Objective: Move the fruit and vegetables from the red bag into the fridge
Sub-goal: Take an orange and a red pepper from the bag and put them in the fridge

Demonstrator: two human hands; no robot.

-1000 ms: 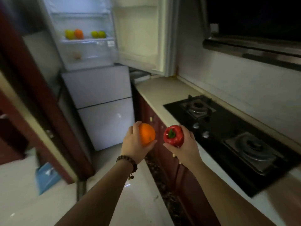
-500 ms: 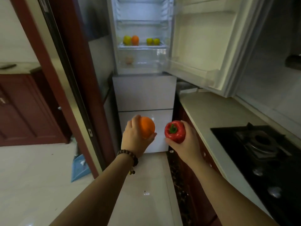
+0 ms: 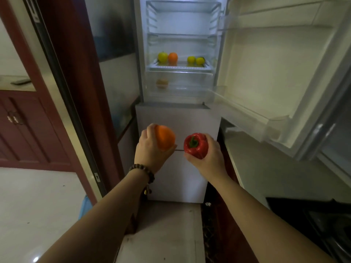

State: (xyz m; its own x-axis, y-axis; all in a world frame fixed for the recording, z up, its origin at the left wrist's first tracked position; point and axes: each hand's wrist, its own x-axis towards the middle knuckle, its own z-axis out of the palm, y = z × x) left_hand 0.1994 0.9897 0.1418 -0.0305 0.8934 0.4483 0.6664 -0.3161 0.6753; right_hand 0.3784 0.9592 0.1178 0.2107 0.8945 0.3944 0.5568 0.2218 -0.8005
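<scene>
My left hand [image 3: 150,149] grips an orange [image 3: 164,137] and my right hand [image 3: 210,158] grips a red bell pepper [image 3: 195,145], both held out in front of the fridge's lower drawers. The fridge [image 3: 178,118] stands straight ahead with its upper compartment lit. On its lowest shelf [image 3: 180,67] lie a yellow-green apple [image 3: 163,56], an orange fruit [image 3: 172,57] and two yellow fruits [image 3: 195,60]. A brownish round item [image 3: 162,82] shows through the clear drawer below. The red bag is out of view.
The fridge door [image 3: 275,76] swings open to the right, over a pale countertop [image 3: 266,168]. A black hob [image 3: 322,224] is at lower right. A dark red door frame [image 3: 76,92] and cabinet [image 3: 24,130] stand left. A blue item [image 3: 83,207] lies on the floor.
The view has swung left and come closer to the fridge, which now fills the centre. Both hands still hold the orange and the pepper, side by side.
</scene>
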